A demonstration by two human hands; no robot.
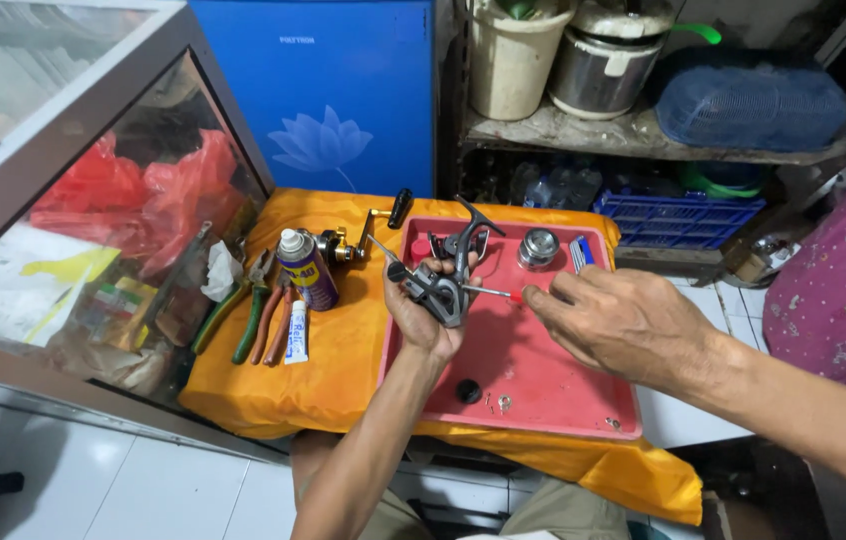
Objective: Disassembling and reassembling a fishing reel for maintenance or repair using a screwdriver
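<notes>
The left hand point(421, 318) held a dark grey fishing reel body point(446, 285) up over the red tray point(543, 370), its fingers clamped around the reel's lower part. The right hand point(623, 322) came in from the right with its fingers pinched together on the red handle of a thin screwdriver point(491, 292), whose metal shaft ran left and met the reel's side. On the tray lay a silver spool point(538, 248) near the far edge, a small black cap point(469, 391) near the front, and 2 tiny parts just beside the cap. The tray sat on a bench covered with an orange cloth point(333, 370). Left of the tray stood a blue and yellow spray can point(306, 268), with a second reel point(348, 243), a white tube point(297, 333) and pliers point(248, 310) near it.
</notes>
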